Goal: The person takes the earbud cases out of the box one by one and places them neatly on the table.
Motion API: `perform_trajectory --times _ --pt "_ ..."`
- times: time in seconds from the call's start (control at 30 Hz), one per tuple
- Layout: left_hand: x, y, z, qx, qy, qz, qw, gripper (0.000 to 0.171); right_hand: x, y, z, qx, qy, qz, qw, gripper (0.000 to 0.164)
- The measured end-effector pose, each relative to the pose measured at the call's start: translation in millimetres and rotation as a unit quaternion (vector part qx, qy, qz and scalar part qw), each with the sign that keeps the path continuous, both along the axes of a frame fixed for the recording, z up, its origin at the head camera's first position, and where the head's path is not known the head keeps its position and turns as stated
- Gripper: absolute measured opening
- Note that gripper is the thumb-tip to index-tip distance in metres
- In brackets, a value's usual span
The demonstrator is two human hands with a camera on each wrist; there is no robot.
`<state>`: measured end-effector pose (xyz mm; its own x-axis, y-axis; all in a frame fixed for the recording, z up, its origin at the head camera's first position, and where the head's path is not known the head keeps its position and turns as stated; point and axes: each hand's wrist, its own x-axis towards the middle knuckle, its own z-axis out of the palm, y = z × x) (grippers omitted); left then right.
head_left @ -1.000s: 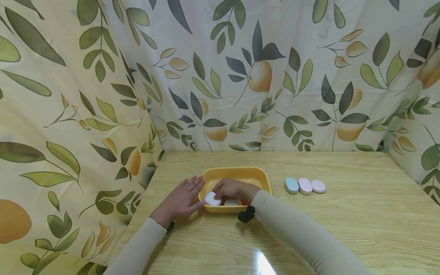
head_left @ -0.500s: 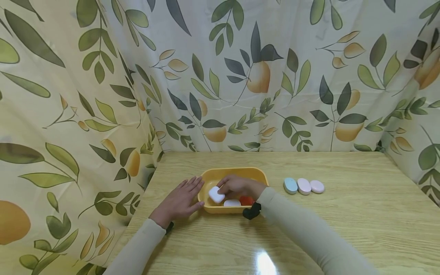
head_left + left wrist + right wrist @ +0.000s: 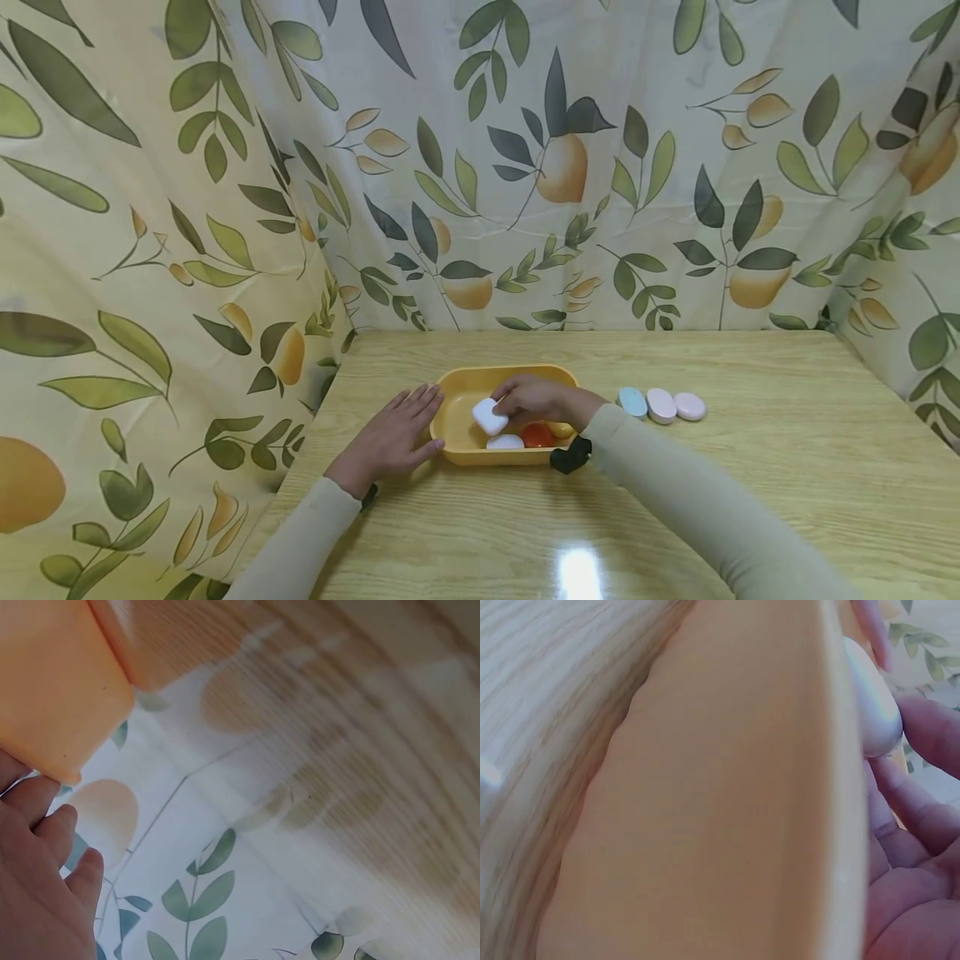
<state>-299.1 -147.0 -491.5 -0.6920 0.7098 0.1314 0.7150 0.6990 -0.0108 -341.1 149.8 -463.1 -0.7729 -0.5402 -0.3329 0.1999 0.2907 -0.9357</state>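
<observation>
My right hand [image 3: 534, 400] pinches a white bar of soap [image 3: 490, 416] between thumb and fingers, inside the yellow plastic basin [image 3: 463, 387]. In the right wrist view that white soap [image 3: 874, 701] shows behind the basin's near wall, partly hidden by it. Along the near side of the basin lie another white soap [image 3: 505, 442], a red soap [image 3: 537, 435] and a yellow soap [image 3: 560, 429], the last partly covered by my right wrist. My left hand [image 3: 393, 433] lies flat with straight fingers, its fingertips and thumb at the basin's left rim.
To the right of the basin, a blue soap [image 3: 632, 402], a pink soap [image 3: 662, 406] and a paler pink soap [image 3: 690, 407] lie in a row on the wooden table [image 3: 780, 467]. Leaf-patterned curtains [image 3: 420, 250] hang along the back and sides.
My right hand has moved right with the white soap, lifting it from the basin's near left corner. The red and yellow soaps have come into fuller view. The left hand stays put.
</observation>
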Motion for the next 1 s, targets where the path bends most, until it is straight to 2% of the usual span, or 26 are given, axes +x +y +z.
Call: perform_trajectory --times 0.23,0.5,1.0 --pt "-0.1 -0.8 -0.9 -0.003 0.013 -0.004 0.9999 0.076 0.3 8.6 0.5 -0.011 -0.003 -0.017 1.0 0.031" --pt "2.8 0.1 0.7 -0.001 -0.006 0.0 1.0 0.075 1.9 18.4 5.6 -0.016 0.008 -0.028 0.999 0.034" --pt "2.2 -0.1 1.5 -0.026 0.018 0.005 0.9995 0.076 2.6 38.1 17.6 -0.026 0.018 -0.026 0.999 0.037"
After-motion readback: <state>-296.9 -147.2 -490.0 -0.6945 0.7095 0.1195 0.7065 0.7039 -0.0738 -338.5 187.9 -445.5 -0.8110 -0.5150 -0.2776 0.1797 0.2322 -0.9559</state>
